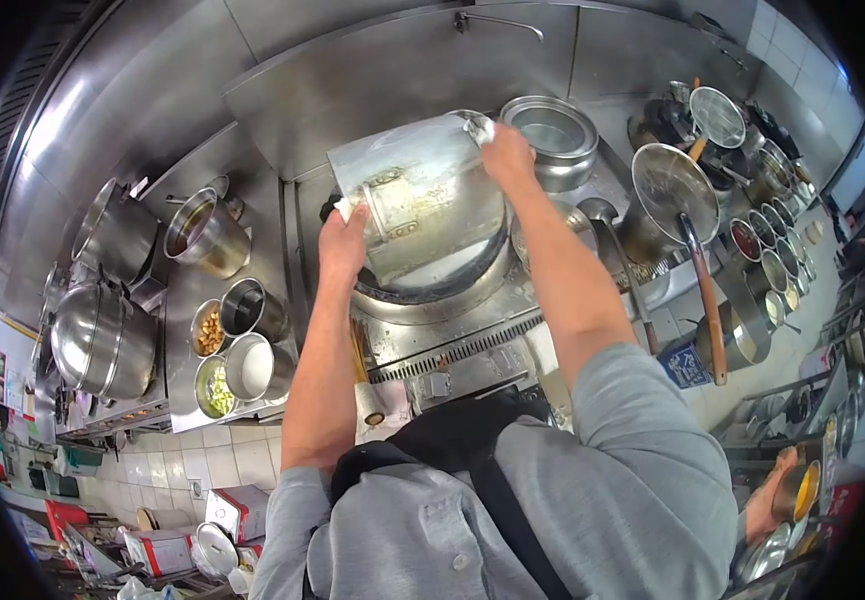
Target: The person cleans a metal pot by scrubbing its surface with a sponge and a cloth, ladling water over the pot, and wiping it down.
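A large dented metal pot (432, 200) lies tilted on its side over the wok burner ring (442, 305), its side handle facing me. My left hand (342, 240) grips the pot's left edge through a bit of white cloth. At the upper right rim, my right hand (507, 155) holds the pot with another white cloth (479, 130). Whitish liquid or a pale surface (452, 262) shows beneath the pot, inside the ring. The pot's opening is hidden from view.
A round pot with liquid (552, 130) stands behind right. Strainers (674, 190) and a ladle (597, 210) lie on the right. Steel pots (207, 235) and food containers (252, 365) stand left. Another person's hand (774, 485) is at lower right, near an orange-filled pan (805, 490).
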### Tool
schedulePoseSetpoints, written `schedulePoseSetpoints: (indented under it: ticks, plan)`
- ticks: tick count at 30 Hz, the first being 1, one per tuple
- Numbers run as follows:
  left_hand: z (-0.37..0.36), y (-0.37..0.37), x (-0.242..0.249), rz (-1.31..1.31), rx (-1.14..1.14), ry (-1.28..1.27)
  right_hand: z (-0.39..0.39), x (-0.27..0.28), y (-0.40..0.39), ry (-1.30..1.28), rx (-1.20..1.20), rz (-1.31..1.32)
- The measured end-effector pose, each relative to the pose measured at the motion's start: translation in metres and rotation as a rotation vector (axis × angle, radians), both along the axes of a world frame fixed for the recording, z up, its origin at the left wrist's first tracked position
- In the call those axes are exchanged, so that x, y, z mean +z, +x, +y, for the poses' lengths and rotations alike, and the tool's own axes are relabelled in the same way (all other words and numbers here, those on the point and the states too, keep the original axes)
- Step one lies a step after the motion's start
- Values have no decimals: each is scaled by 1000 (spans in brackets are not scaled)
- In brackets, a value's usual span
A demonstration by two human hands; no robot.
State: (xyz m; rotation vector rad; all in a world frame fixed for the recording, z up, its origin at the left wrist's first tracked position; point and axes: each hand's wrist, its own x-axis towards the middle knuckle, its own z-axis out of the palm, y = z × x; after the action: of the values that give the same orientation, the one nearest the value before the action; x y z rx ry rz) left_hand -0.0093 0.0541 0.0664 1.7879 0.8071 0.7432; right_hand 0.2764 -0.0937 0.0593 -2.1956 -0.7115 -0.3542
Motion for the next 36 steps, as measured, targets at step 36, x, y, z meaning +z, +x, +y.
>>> schedulePoseSetpoints:
  ticks: [36]
  plan:
    - [-105,-252,-138,-715,221,-1170,-212,-181,-9,721,-76,1089]
